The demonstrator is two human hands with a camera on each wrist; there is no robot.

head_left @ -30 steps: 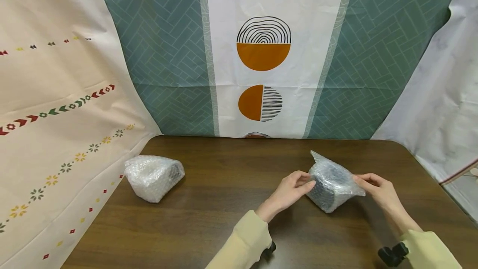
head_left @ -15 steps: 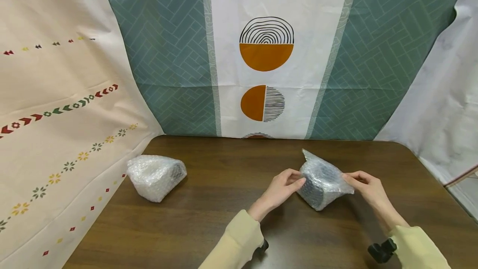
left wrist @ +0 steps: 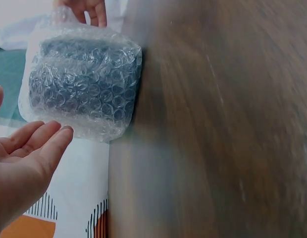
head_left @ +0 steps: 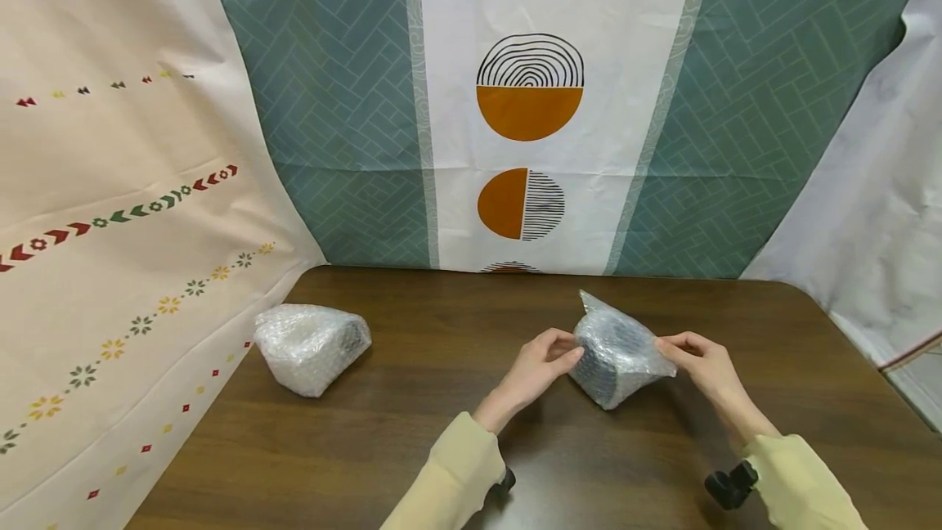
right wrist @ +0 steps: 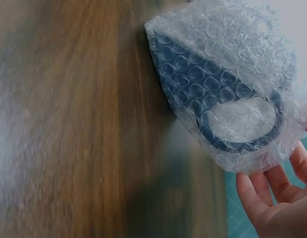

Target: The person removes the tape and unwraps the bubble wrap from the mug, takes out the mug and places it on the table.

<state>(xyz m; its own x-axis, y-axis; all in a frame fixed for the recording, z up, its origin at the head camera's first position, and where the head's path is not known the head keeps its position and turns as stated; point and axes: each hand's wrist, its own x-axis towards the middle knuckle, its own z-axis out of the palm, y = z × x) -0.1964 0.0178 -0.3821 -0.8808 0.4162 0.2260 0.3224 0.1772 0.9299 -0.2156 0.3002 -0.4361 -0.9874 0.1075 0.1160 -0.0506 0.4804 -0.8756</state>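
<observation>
A bubble-wrapped bundle (head_left: pixel 616 358) is held between both hands over the right half of the table. Its wrap shows a dark item inside, with a loop-shaped part visible in the right wrist view (right wrist: pixel 232 99). The left hand (head_left: pixel 531 370) grips its left side, thumb in front; in the left wrist view that hand's fingers (left wrist: pixel 42 141) lie along the bundle (left wrist: pixel 84 84). At the right side, the right hand (head_left: pixel 702 366) pinches a corner of the wrap. Whether the bundle's underside touches the table cannot be told.
A second bubble-wrapped bundle (head_left: pixel 309 348) sits at the left of the brown wooden table (head_left: pixel 412 440). Patterned cloth (head_left: pixel 353 105) hangs behind the table, cream cloth (head_left: pixel 147 186) on the left and whitish cloth (head_left: pixel 883 186) on the right.
Both hands and the bundle between them have moved left, toward the middle of the table. The grip looks the same. The head view has shifted slightly.
</observation>
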